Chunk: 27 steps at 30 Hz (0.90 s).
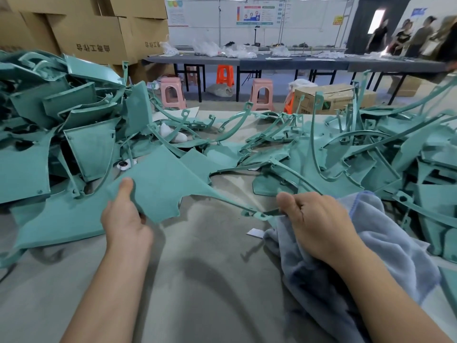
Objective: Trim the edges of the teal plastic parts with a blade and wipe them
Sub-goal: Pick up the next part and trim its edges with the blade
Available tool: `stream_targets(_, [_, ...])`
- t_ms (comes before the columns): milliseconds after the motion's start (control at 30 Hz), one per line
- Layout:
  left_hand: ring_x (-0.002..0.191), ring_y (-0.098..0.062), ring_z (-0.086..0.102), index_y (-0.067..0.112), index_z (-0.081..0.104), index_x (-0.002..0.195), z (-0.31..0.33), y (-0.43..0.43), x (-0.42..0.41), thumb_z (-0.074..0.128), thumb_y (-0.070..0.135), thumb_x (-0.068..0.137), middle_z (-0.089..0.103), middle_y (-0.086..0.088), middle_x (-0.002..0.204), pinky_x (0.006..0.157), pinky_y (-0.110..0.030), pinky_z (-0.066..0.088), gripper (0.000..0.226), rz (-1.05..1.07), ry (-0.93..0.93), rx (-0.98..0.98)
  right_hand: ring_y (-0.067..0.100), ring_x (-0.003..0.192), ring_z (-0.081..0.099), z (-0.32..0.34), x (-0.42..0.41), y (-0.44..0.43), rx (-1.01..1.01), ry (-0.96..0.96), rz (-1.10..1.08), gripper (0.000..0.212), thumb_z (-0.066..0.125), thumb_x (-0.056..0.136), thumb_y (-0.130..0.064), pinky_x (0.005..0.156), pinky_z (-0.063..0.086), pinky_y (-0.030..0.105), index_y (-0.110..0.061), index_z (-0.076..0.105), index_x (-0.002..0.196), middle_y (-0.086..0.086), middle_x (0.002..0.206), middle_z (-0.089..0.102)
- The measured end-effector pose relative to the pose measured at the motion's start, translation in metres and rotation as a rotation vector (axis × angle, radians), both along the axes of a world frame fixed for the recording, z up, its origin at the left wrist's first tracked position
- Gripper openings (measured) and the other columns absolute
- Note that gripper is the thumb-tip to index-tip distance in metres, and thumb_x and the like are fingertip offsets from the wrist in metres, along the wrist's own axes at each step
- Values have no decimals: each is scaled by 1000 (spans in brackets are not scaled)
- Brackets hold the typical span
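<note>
Two hands on one teal part (158, 184): left hand (125, 219) grips its flat panel, right hand (319, 224) pinches its thin arm tip over one blue towel (385, 246); left pile (49, 125), right pile (408, 157) flank them

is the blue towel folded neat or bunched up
Bunched up: the blue-grey terry towel lies crumpled in loose folds under the right hand.

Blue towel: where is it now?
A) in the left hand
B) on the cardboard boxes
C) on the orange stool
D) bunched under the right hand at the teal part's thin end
D: the blue towel lies bunched under the right hand, which pinches the thin arm of the teal part; the left hand holds only its panel.
</note>
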<state>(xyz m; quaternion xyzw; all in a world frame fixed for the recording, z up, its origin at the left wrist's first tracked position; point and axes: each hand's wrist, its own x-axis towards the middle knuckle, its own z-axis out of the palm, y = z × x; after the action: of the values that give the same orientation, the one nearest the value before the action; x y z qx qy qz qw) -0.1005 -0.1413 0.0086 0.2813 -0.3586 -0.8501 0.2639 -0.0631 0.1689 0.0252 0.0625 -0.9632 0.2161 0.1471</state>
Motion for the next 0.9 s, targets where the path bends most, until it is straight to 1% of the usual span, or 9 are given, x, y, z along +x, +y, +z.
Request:
stream_targets(100, [82, -14, 77, 19, 70, 113, -1, 1, -1, 80, 25, 86, 79, 6, 89, 65, -39, 63, 29, -13, 9, 18, 29, 60, 48, 6, -1, 9, 222, -69, -69, 67, 37, 99, -66, 60, 28, 40, -14, 50, 59, 2, 52, 49])
stream_targets(233, [87, -18, 77, 14, 70, 119, -3, 4, -1, 77, 19, 89, 79, 1, 98, 71, -42, 62, 32, -29, 34, -21, 27, 84, 65, 17, 3, 39, 514, -275, -167, 49, 53, 91, -67, 75, 51, 35, -21, 58, 75, -3, 71, 54])
stream_targets(333, [84, -18, 76, 13, 71, 116, -3, 7, -4, 76, 16, 89, 78, -4, 106, 71, -41, 63, 28, -52, 50, -90, 19, 79, 65, 29, 8, 55, 507, -431, -261, 39, 71, 75, -63, 79, 53, 33, -25, 64, 76, -8, 76, 65])
stream_targets(467, [84, -20, 76, 16, 72, 101, -7, 7, -5, 77, 16, 88, 78, -6, 103, 70, -42, 63, 14, -71, 34, -117, 11, 71, 64, 31, 16, 45, 335, -295, -161, 23, 79, 74, -53, 72, 55, 30, -34, 70, 67, -14, 66, 69])
stream_targets(567, [75, -16, 76, 16, 72, 92, -11, 4, -5, 77, 18, 88, 79, -2, 94, 55, -33, 60, 6, -96, 29, -99, 13, 83, 65, 33, 25, 36, 386, -387, -118, 35, 70, 74, -71, 85, 52, 32, -37, 72, 80, -13, 78, 71])
stream_targets(667, [79, -18, 77, 17, 73, 99, -10, 4, -6, 76, 20, 89, 80, -1, 94, 57, -35, 60, 10, -120, 32, -69, 15, 99, 61, 39, 41, 42, 566, -515, -54, 74, 56, 54, -88, 91, 45, 33, -43, 60, 113, -15, 101, 68])
stream_targets(733, [83, -20, 77, 15, 73, 106, -7, 3, -7, 76, 20, 89, 79, -3, 99, 61, -37, 61, 17, -133, 45, -54, 21, 111, 58, 40, 51, 43, 620, -569, -45, 90, 60, 47, -83, 92, 48, 32, -49, 48, 129, -14, 118, 66])
stream_targets(833, [92, -23, 76, 13, 72, 115, -5, 2, -7, 75, 21, 90, 78, -5, 107, 73, -42, 62, 26, -135, 45, -52, 13, 89, 62, 39, 52, 46, 498, -449, 16, 33, 65, 70, -47, 76, 55, 30, -39, 58, 102, -12, 96, 70])
stream_targets(900, [93, -23, 76, 14, 73, 112, -5, 1, -6, 75, 21, 90, 78, -5, 107, 77, -45, 62, 23, -147, 33, -57, 5, 72, 59, 45, 51, 53, 420, -397, 7, 18, 66, 73, -24, 63, 53, 27, -34, 63, 88, -10, 78, 68])
